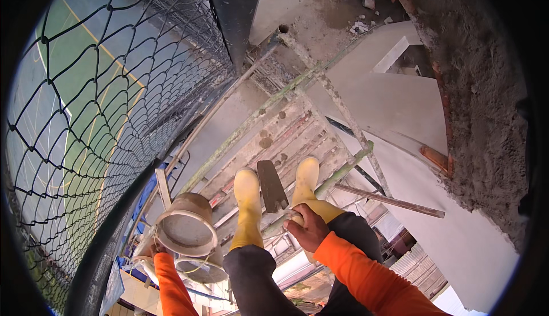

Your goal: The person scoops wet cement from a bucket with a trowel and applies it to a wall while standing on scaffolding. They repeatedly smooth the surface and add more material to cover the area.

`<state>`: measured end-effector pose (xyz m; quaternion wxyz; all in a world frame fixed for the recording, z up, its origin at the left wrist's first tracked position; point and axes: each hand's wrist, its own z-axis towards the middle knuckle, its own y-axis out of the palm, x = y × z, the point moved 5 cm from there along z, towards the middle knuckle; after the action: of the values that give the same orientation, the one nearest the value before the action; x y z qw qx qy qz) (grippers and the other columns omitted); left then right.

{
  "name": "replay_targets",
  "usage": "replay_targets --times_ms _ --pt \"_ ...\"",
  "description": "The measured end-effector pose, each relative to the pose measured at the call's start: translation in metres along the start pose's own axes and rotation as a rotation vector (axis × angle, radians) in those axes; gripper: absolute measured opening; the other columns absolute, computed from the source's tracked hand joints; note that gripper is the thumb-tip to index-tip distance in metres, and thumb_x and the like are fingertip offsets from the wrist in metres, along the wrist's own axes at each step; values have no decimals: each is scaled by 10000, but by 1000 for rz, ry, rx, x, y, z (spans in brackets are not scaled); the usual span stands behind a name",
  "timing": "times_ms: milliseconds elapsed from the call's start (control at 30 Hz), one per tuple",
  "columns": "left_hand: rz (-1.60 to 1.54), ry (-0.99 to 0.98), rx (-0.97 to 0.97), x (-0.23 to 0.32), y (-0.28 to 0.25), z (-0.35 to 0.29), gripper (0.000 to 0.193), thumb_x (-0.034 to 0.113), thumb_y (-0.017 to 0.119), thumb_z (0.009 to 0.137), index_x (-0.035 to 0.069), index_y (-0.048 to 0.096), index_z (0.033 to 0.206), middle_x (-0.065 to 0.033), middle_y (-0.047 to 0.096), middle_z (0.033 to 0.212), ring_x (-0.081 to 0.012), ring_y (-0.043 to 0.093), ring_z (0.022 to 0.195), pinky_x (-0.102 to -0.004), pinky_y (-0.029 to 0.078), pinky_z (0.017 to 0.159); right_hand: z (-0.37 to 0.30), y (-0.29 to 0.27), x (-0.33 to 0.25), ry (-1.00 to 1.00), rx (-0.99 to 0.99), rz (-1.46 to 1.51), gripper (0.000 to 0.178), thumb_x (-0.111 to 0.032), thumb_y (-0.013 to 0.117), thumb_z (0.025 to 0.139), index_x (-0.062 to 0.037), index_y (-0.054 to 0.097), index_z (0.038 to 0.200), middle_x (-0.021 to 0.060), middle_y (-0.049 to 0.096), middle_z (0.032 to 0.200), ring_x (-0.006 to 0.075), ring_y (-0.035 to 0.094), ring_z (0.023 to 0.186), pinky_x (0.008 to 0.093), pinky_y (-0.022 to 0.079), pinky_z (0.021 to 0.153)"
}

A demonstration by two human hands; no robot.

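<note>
My right hand is wrapped round the handle of a trowel. Its long grey blade points away from me, between two yellow rubber boots. At the lower left, my left hand is at the rim of a grey, mortar-stained bucket. The bucket tilts with its mouth toward me, and its inside looks coated in grey. My left fingers are partly hidden but seem closed on the rim. Another bucket sits just below it, partly covered.
I stand on scaffold planks framed by stained metal tubes. Chain-link fence borders the left, with a sports court beyond. On the right rises a wall with rough wet-looking mortar. A wooden stick juts out near my right arm.
</note>
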<state>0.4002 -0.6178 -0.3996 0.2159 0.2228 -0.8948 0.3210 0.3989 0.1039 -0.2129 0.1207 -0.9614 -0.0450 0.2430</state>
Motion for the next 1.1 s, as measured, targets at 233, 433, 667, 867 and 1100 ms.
replay_targets --times_ms 233,433,667,867,1100 --pt "518 -284 -41 50 -30 -138 294 263 638 955 144 537 707 -12 520 635 -217 573 596 -502 540 640 -12 9 22 -45 60 23 500 -420 699 896 -20 554 1158 226 694 974 404 696 883 467 543 791" --pt "-60 -334 -384 27 49 -255 336 430 657 955 214 546 722 17 520 597 -217 613 611 -533 515 600 -23 19 47 33 143 139 412 -291 757 861 13 577 1073 170 636 918 310 637 830 427 514 780" --pt "285 -232 -206 84 118 -302 366 398 632 953 185 443 723 26 347 504 -162 376 360 -400 415 360 -57 -40 47 -99 237 485 313 -192 705 936 0 552 1130 35 578 875 81 531 654 264 476 583" --pt "389 3 -395 121 186 -434 279 290 725 927 177 484 842 35 398 540 -110 387 394 -300 389 369 -105 -115 79 103 265 672 375 -219 707 925 -21 535 1193 39 601 815 97 546 573 274 482 512" --pt "462 201 -812 74 297 -535 206 280 707 964 167 535 960 55 481 640 -69 407 437 -264 388 406 -134 -115 117 -26 492 423 309 -301 685 954 -39 560 1060 9 542 703 85 508 518 278 469 495"
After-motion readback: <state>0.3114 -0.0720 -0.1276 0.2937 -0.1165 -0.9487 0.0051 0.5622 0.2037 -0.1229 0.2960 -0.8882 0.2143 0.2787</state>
